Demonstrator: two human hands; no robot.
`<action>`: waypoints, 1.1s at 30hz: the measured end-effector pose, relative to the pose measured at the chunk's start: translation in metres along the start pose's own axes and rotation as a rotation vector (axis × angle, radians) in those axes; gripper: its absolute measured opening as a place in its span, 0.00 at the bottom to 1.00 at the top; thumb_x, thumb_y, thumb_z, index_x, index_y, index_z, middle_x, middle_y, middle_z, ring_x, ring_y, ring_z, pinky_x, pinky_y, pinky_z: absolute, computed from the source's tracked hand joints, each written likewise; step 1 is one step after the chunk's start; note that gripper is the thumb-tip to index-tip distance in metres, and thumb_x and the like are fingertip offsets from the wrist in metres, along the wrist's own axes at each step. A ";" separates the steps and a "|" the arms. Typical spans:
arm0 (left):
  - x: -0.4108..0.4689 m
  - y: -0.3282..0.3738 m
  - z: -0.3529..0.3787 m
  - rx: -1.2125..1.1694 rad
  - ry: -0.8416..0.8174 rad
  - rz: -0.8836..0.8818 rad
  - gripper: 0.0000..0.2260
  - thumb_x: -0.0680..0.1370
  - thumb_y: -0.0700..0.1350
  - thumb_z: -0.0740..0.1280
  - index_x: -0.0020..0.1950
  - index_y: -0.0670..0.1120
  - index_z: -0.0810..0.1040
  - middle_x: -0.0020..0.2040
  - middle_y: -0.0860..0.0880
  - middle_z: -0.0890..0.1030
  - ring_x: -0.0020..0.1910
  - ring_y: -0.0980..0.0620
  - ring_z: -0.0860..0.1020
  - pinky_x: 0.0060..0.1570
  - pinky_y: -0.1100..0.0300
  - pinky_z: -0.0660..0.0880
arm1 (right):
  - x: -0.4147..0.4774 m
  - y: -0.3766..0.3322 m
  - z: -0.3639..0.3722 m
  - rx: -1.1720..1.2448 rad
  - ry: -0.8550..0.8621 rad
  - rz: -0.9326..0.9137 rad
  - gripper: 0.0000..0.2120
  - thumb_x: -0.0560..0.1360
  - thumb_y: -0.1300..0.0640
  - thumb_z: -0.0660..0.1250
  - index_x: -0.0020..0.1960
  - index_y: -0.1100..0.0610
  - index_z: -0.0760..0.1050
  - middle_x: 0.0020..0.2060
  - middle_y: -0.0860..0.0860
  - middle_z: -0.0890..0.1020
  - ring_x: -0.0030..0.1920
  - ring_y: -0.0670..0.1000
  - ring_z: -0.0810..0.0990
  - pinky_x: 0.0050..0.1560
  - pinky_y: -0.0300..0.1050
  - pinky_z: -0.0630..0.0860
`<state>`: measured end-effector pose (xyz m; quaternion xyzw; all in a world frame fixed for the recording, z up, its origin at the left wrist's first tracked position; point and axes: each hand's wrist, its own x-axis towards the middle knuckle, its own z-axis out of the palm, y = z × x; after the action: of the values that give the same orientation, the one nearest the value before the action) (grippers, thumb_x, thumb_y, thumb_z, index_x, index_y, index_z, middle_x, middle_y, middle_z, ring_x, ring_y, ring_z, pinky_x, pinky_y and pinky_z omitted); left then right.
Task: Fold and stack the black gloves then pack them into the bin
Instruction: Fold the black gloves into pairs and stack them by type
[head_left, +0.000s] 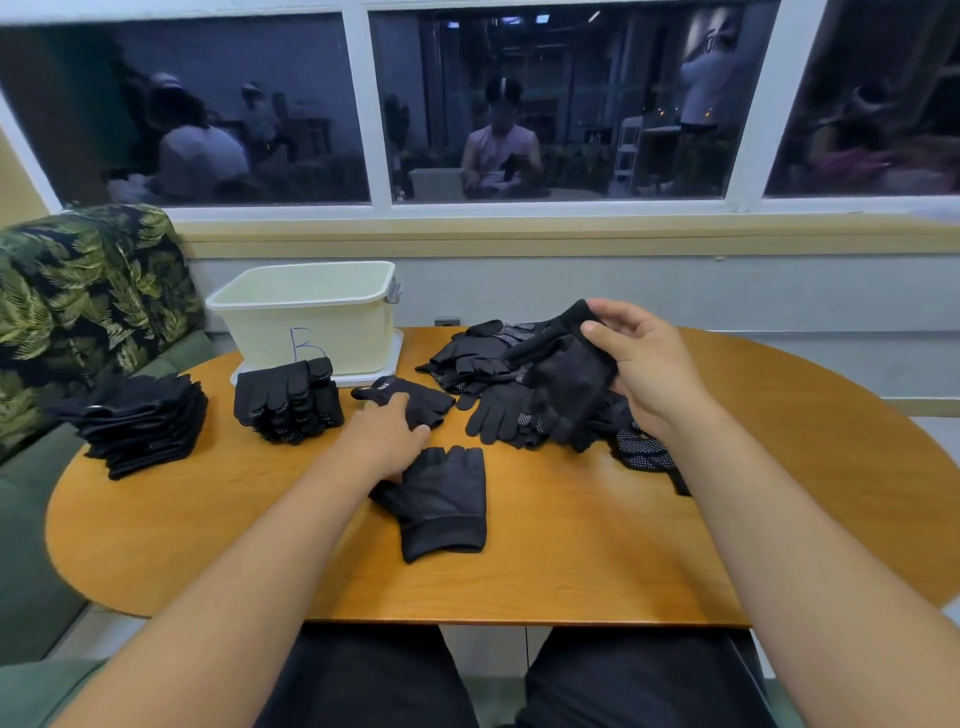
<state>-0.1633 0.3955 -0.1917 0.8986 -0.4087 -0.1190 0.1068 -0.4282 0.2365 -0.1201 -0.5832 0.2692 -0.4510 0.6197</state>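
A black fingerless glove (441, 501) lies flat on the wooden table (571, 561) in front of me. My left hand (387, 434) rests palm down between it and another black glove (410, 397), its fingertips on that glove. My right hand (641, 364) holds a black glove (566, 379) lifted above a loose pile of black gloves (498, 364). Two stacks of folded gloves stand at the left: one (143, 423) near the table's edge, one (288, 400) in front of the cream bin (311, 306), which looks empty from here.
The bin stands on a white lid at the table's back left. A sofa with a leaf-print cushion (83, 306) is at the left. A wall and window sill run behind the table. My knees are under the table's near edge.
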 end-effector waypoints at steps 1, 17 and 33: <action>-0.007 0.000 0.003 0.020 0.014 -0.002 0.32 0.85 0.61 0.59 0.86 0.51 0.55 0.80 0.34 0.66 0.75 0.34 0.70 0.73 0.43 0.69 | -0.001 0.001 0.003 -0.018 -0.022 0.012 0.11 0.83 0.63 0.71 0.62 0.52 0.84 0.51 0.42 0.89 0.53 0.46 0.88 0.52 0.48 0.84; -0.018 -0.035 0.009 -0.172 0.052 0.147 0.25 0.88 0.50 0.49 0.86 0.51 0.62 0.86 0.50 0.59 0.86 0.49 0.54 0.83 0.45 0.56 | 0.011 0.004 0.087 -0.433 -0.198 -0.170 0.10 0.82 0.56 0.73 0.54 0.41 0.87 0.52 0.39 0.87 0.57 0.43 0.85 0.63 0.50 0.83; -0.121 -0.069 0.044 -0.373 0.463 0.336 0.08 0.80 0.51 0.73 0.54 0.59 0.76 0.52 0.65 0.76 0.57 0.58 0.73 0.55 0.53 0.78 | -0.110 0.106 0.089 -0.709 -0.440 -0.375 0.12 0.80 0.58 0.73 0.60 0.45 0.85 0.56 0.37 0.83 0.63 0.44 0.78 0.65 0.41 0.74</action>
<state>-0.2049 0.5279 -0.2383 0.7867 -0.4871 0.0348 0.3775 -0.3747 0.3660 -0.2280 -0.8799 0.1586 -0.3009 0.3317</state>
